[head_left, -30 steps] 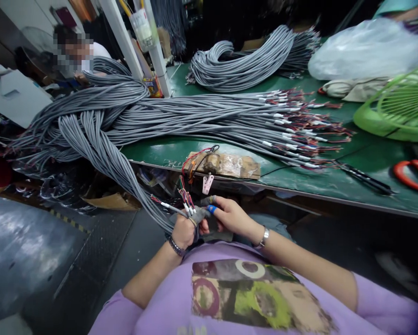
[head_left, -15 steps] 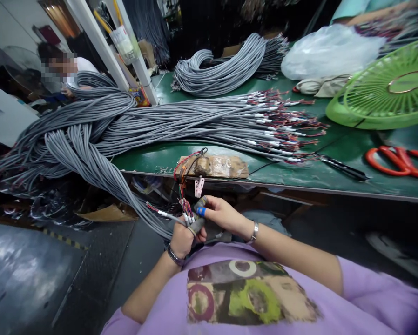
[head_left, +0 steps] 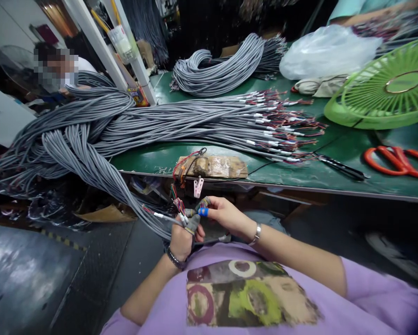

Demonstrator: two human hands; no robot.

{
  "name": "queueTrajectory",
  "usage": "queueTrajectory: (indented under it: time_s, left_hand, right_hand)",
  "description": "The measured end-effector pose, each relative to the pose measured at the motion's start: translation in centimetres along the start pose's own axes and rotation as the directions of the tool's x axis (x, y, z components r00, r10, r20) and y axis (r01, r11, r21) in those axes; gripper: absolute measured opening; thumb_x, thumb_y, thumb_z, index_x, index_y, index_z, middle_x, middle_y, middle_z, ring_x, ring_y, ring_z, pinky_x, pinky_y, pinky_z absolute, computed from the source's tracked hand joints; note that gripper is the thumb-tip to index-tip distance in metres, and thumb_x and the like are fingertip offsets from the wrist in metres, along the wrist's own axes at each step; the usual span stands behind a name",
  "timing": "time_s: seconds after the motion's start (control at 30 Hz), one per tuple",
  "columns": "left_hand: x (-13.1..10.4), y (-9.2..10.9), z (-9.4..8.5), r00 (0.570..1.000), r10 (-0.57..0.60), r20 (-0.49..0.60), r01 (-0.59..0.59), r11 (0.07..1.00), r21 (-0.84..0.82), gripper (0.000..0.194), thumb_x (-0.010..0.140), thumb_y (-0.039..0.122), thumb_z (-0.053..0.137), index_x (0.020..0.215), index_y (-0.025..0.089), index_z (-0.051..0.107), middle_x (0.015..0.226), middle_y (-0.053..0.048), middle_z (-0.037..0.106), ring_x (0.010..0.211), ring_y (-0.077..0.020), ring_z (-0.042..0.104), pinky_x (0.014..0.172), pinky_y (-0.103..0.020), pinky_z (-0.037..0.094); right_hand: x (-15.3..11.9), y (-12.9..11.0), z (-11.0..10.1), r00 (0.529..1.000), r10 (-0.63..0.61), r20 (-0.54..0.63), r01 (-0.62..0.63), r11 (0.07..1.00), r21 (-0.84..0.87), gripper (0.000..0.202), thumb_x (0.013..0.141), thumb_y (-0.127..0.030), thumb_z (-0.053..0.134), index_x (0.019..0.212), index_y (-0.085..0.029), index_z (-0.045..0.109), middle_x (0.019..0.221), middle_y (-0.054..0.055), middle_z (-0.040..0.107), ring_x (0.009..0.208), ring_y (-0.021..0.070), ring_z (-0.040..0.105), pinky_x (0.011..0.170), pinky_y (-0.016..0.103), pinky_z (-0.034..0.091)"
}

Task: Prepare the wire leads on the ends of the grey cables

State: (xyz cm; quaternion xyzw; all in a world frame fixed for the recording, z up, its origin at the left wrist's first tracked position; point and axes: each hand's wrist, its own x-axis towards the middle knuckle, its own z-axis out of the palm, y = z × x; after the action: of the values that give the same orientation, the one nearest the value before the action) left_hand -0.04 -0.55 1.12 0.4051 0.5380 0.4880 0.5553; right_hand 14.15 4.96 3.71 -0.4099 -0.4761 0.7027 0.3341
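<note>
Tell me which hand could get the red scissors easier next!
Probably the right hand: it's nearer the red scissors, though its fingers look busy. The left hand is holding grey cables.

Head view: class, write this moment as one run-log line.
left hand: closed on grey cables | right hand: fingertips beside left hand's | cable pile: across green bench | red-handled scissors: on bench, right
</note>
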Motion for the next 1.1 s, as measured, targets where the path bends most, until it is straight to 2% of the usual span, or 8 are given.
queueTrajectory:
  time_s: [0.13,0.27,0.37,0.5,0.73,0.9,0.97,1.1]
  left_hand:
    - [0.2,0.5,0.3,0.998,-0.055,0.025,0.054,0.997,0.053,0.031,0.074,0.044,0.066,0.068,0.016,0.054,0.046,0.003,0.058,0.034,-0.0077,0.049,0.035,-0.017,0.038]
    - [0.4,1.0,0.4,0.983,-0.133,0.128,0.124,0.989,0.074,0.026,0.069,0.038,0.07,0.073,0.015,0.058,0.048,0.002,0.06,0.038,-0.0104,0.054,0.039,-0.019,0.042]
    - [0.3,0.9,0.2,0.984,-0.105,0.145,0.096,0.993,0.068,0.025,0.073,0.039,0.066,0.074,0.015,0.059,0.047,0.001,0.06,0.037,-0.0108,0.053,0.037,-0.019,0.04]
    - [0.1,0.3,0.1,0.992,-0.056,0.111,0.054,0.998,0.013,0.029,0.078,0.042,0.062,0.068,0.015,0.058,0.051,-0.002,0.063,0.041,-0.0115,0.056,0.04,-0.02,0.041]
    - [0.3,0.4,0.7,0.997,-0.039,-0.063,0.029,0.987,-0.158,0.032,0.075,0.044,0.065,0.064,0.015,0.057,0.05,-0.001,0.062,0.039,-0.0101,0.054,0.039,-0.019,0.038]
    - [0.6,0.6,0.7,0.995,-0.04,-0.097,0.026,0.99,-0.138,0.03,0.073,0.042,0.067,0.065,0.015,0.057,0.052,-0.002,0.063,0.041,-0.0099,0.055,0.039,-0.019,0.036]
    - [0.6,0.8,0.6,0.995,-0.042,-0.09,0.035,0.996,-0.078,0.03,0.072,0.041,0.068,0.062,0.015,0.058,0.052,-0.002,0.063,0.041,-0.0096,0.055,0.039,-0.019,0.037]
    - [0.4,1.2,0.6,0.992,-0.121,0.045,0.119,0.992,0.038,0.029,0.069,0.039,0.071,0.061,0.014,0.06,0.049,-0.002,0.061,0.039,-0.0101,0.053,0.039,-0.02,0.037]
  right_hand:
    - [-0.3,0.1,0.1,0.996,0.085,-0.012,-0.084,0.993,0.088,0.029,0.061,-0.039,0.072,0.069,-0.017,0.054,0.05,-0.007,0.046,0.044,0.0063,0.04,0.045,0.021,0.036]
    - [-0.4,-0.4,0.4,0.993,0.035,0.114,-0.032,0.999,-0.028,0.019,0.068,-0.033,0.065,0.073,-0.018,0.054,0.05,-0.005,0.054,0.042,0.0099,0.049,0.043,0.022,0.036]
    - [-0.5,-0.9,0.6,0.99,-0.032,0.136,0.053,0.987,-0.153,0.016,0.068,-0.029,0.066,0.071,-0.019,0.053,0.05,-0.004,0.057,0.043,0.0115,0.053,0.044,0.022,0.037]
    - [-0.3,-0.5,0.6,0.985,0.007,0.174,-0.004,1.0,-0.014,0.024,0.072,-0.038,0.065,0.073,-0.02,0.049,0.045,-0.005,0.054,0.041,0.0125,0.053,0.043,0.022,0.036]
    - [-0.2,1.1,-0.1,0.994,0.112,-0.012,-0.11,0.986,0.129,0.029,0.063,-0.038,0.072,0.066,-0.017,0.053,0.047,-0.008,0.044,0.042,0.0049,0.037,0.042,0.019,0.031]
    - [-0.2,1.2,0.1,0.998,0.021,-0.058,-0.014,0.991,0.132,0.032,0.063,-0.041,0.073,0.066,-0.016,0.053,0.052,-0.005,0.05,0.046,0.0056,0.04,0.045,0.02,0.031]
    - [-0.4,0.9,0.3,0.998,-0.028,-0.051,0.034,0.992,0.118,0.034,0.064,-0.045,0.073,0.068,-0.017,0.052,0.052,-0.004,0.052,0.046,0.0071,0.042,0.045,0.021,0.031]
    - [-0.5,0.1,0.7,0.998,-0.054,0.02,0.051,0.993,0.11,0.04,0.064,-0.053,0.07,0.069,-0.019,0.048,0.047,-0.005,0.052,0.042,0.0096,0.045,0.044,0.024,0.032]
